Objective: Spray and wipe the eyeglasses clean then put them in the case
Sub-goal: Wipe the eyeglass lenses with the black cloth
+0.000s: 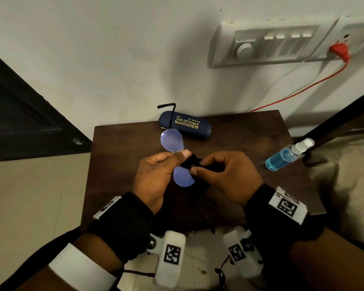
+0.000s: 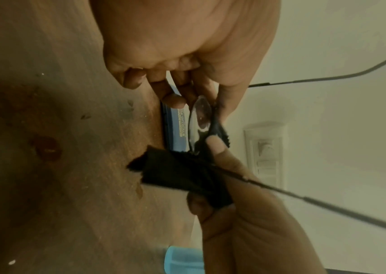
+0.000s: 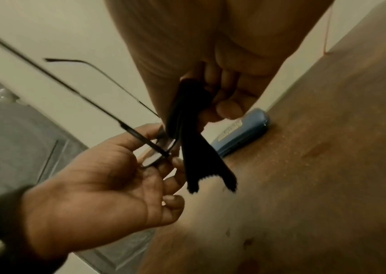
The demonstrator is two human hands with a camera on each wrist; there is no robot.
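Thin-framed eyeglasses with bluish lenses are held above the brown table, temples unfolded. My left hand pinches the frame near the bridge between thumb and fingers. My right hand pinches a black cloth around the edge of the nearer lens. The left wrist view shows a lens edge-on with the cloth bunched below it. In the right wrist view the cloth hangs from my right fingers beside the glasses. A closed dark blue case lies at the table's back.
A clear spray bottle of blue liquid sits near the table's right edge. Behind the table is a white wall with a switch panel and a red cable. A dark door is at the left. The table is small, with floor on the left.
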